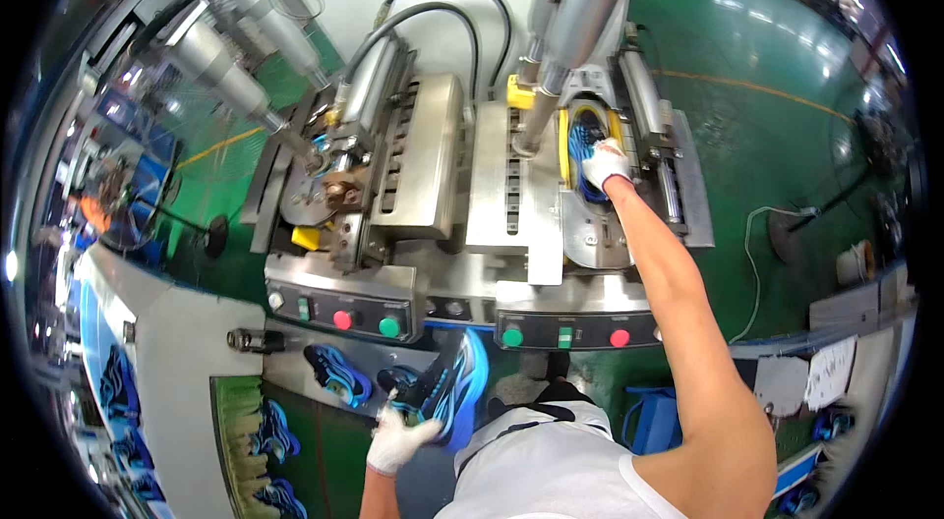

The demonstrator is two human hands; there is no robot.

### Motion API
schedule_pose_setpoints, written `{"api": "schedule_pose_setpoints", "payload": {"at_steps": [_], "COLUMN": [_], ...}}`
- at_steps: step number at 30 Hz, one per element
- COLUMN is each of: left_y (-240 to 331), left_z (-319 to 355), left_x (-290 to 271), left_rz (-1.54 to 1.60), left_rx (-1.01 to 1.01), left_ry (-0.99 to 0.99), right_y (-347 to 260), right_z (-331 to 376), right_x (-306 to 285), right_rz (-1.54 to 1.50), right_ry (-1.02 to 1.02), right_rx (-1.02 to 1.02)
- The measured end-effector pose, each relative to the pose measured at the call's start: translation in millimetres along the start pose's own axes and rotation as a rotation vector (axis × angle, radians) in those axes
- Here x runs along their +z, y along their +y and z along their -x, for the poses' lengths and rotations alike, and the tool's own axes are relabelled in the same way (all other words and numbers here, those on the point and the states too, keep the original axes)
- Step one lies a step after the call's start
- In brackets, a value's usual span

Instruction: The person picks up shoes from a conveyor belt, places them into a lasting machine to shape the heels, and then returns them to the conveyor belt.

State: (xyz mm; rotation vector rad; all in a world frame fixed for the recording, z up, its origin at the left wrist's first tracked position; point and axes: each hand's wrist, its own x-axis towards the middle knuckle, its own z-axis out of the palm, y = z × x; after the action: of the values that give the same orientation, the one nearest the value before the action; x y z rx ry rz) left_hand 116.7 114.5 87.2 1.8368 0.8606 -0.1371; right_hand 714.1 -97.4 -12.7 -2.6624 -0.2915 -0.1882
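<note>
A big grey machine [433,165] stands in front. The right hand [603,163] presses a blue shoe [582,147] inside it, fingers curled on top. The left hand [398,438] grips another shoe [447,386] down low.

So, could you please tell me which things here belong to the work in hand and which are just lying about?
In hand:
- blue-and-black shoe in the right press station, under the gloved right hand
- blue-soled shoe held by the gloved left hand
- grey metal press machine

Lying about:
- blue shoe on the front ledge
- blue shoes on the green mat
</note>
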Motion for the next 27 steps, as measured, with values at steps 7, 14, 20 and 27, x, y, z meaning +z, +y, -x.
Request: {"api": "schedule_pose_setpoints", "payload": {"at_steps": [7,14,20,27], "left_y": [-112,-260,-268,-321], "left_z": [177,40,6,63], "left_x": [-1,37,72,-17], "left_rz": [-0.043,0.138,0.493,0.05], "left_rx": [-0.725,-0.905,-0.539,-0.208], "left_ry": [0.769,0.632,0.845,0.256], "right_y": [-54,-16,-156,-147], "right_z": [2,-13,301,427], "right_x": [45,18,-66,60], "right_rz": [0.089,0.109,-0.167,0.966], "right_ry": [-0.088,-0.117,-0.008,-0.429], "right_rx": [-0.055,-0.252,-0.649,-0.597]}}
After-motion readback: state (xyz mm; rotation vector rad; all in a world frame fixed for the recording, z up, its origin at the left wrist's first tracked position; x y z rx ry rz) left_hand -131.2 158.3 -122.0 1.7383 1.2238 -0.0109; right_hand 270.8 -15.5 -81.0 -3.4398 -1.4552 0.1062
